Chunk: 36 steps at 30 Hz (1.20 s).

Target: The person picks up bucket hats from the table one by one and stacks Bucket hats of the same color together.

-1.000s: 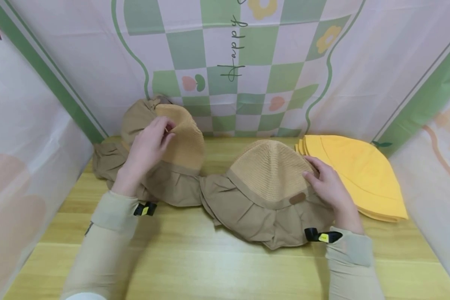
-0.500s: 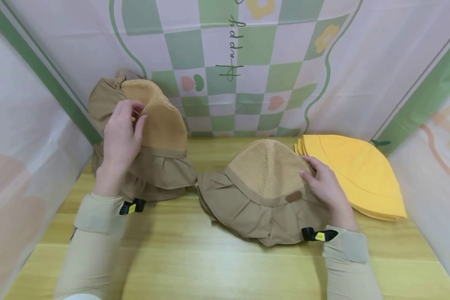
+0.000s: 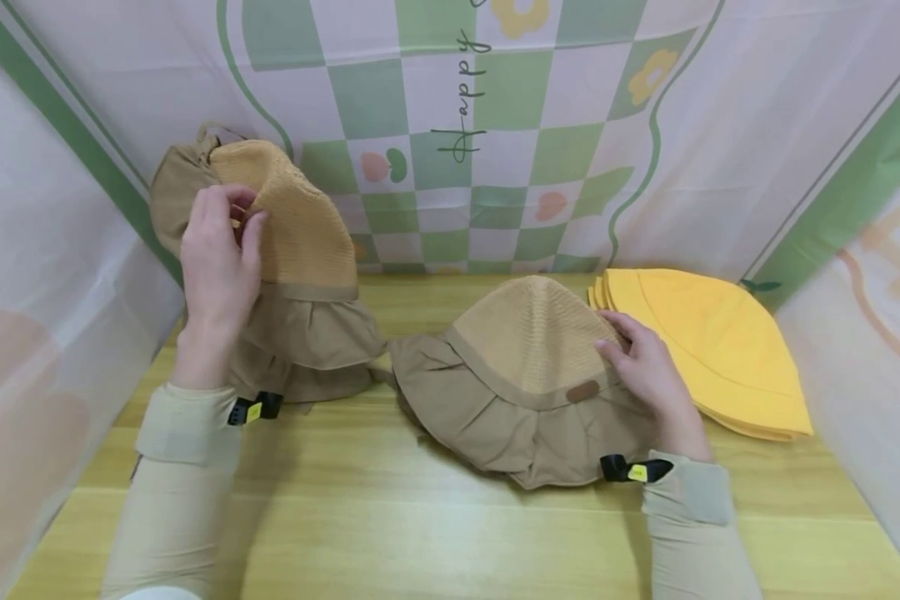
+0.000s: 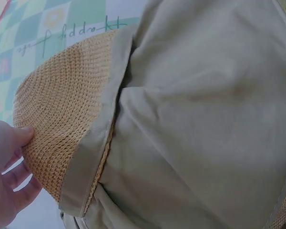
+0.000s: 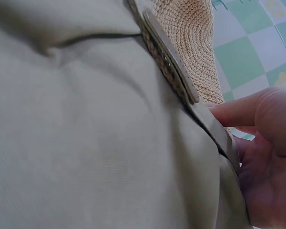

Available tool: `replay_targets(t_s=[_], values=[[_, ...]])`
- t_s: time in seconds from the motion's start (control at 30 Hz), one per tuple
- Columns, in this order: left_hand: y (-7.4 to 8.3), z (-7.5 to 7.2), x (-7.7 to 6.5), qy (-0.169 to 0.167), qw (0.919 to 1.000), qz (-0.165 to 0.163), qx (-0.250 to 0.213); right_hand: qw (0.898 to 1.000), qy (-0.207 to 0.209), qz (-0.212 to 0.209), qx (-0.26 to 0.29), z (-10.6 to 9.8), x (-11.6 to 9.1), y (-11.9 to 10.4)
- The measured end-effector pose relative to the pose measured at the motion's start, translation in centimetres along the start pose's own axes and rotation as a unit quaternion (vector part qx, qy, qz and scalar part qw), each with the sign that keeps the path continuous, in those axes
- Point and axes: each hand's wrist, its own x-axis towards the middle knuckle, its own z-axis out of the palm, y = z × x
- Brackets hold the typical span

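At the left, my left hand (image 3: 221,258) pinches the woven straw crown of a sun hat (image 3: 307,233), its khaki ruffled brim hanging below. The left wrist view shows the thumb on the straw crown (image 4: 66,100) and the other fingers behind it. Another khaki brim (image 3: 322,383) shows beneath that hat. In the middle lies a second sun hat (image 3: 532,342) with a straw crown, khaki ruffled brim and small brown patch (image 3: 582,391). My right hand (image 3: 648,367) grips its right side, thumb on the crown near the band, as the right wrist view (image 5: 271,138) shows.
A stack of yellow bucket hats (image 3: 720,350) lies folded flat at the right, behind my right hand. Printed cloth walls (image 3: 450,192) enclose the wooden table (image 3: 435,533) at the back and both sides.
My left hand has moved left and up with its sun hat, away from the middle one, baring more table between the crowns. My right hand and its hat have barely shifted.
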Motion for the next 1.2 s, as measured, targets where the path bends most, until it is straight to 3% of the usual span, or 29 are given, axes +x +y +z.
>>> replay_targets(t_s=[0.27, 0.43, 0.77, 1.0, 1.2], values=[[-0.6, -0.7, 0.3, 0.02, 0.9985, -0.048, -0.016, 1.0, 0.011, 0.01, -0.004, 0.0, -0.1, -0.1], [-0.6, -0.3, 0.1, 0.001, 0.997, -0.069, -0.035, 1.0, 0.009, 0.021, -0.009, 0.2, 0.0, -0.5], [1.2, 3.3, -1.4, -0.081, 0.992, -0.004, -0.097, 1.0, 0.004, 0.009, -0.005, 1.1, 0.4, -1.4], [3.6, 6.2, -2.8, -0.152, 0.9799, 0.019, -0.128, 1.0, -0.012, 0.008, -0.001, 1.3, 0.5, -1.6], [5.4, 8.7, -4.2, -0.192, 0.9701, 0.035, -0.145, 0.999, -0.038, 0.007, 0.003, 1.2, 0.5, -1.6]])
